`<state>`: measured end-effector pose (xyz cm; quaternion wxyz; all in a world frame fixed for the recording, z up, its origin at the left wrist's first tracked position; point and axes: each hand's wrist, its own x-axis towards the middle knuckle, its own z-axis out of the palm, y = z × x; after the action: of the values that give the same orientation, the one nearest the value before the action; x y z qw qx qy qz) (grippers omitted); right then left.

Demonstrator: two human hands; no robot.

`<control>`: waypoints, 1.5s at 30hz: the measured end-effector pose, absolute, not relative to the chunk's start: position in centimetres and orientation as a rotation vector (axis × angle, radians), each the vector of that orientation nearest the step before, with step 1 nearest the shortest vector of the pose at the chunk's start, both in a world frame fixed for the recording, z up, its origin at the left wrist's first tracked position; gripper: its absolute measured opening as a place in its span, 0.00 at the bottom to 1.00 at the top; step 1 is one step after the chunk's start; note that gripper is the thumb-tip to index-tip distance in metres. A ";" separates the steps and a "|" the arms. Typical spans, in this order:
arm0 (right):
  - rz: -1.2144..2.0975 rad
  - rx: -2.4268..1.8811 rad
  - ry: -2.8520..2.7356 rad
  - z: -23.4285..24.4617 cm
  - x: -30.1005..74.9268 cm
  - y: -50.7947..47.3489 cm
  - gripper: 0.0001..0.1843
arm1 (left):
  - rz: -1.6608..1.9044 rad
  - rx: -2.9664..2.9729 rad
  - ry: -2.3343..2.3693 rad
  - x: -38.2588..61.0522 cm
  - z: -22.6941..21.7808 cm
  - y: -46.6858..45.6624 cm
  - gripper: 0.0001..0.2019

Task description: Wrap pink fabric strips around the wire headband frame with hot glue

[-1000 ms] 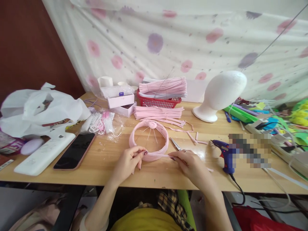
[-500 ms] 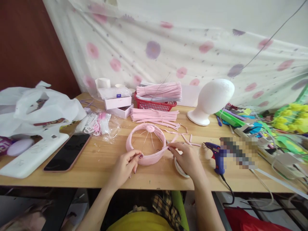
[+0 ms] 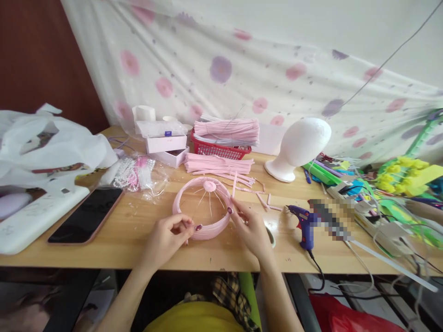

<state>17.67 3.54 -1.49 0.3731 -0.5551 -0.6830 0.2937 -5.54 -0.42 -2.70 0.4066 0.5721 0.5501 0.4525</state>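
A round pink band (image 3: 209, 234) with a small coiled disc (image 3: 209, 186) and thin pale wires spreading from it stands on the table before me. My left hand (image 3: 169, 237) pinches the band's front left rim between thumb and fingers. At the right side, my right hand (image 3: 251, 228) has its thumb and fingers closed on a narrow pink strip (image 3: 234, 183), which sticks up and away from the band. A round, light-rimmed object (image 3: 271, 237) lies partly hidden behind my right hand.
A blue glue gun (image 3: 303, 223) stands to the right, its cord hanging over the edge. Behind are pink stem bundles (image 3: 219, 164), a red basket (image 3: 218, 150) and a white foam head (image 3: 301, 145). A phone (image 3: 86, 216) lies left; power strips and cables crowd the right.
My right hand has turned and moved along the band's right side; the pink strip, which pointed rightward, now points up and away. My left hand stays on the front rim. The view has shifted slightly.
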 end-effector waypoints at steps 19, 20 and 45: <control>0.844 -1.376 -1.620 -0.9 14.4 6.9 0.19 | 1.224 1.668 1.929 -5.5 -2.2 0.2 0.13; 0.851 -1.374 -1.637 -0.9 14.3 7.3 0.19 | 1.222 1.678 1.919 -5.6 -2.2 0.2 0.13; 0.612 -1.240 -1.591 -1.7 16.1 4.0 0.15 | 1.185 1.544 1.381 -7.6 -3.1 1.2 0.11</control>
<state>16.13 4.04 -1.68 0.4941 -0.5116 -0.6561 0.2523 -7.65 1.23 -3.12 0.3687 0.6012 0.5380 0.4616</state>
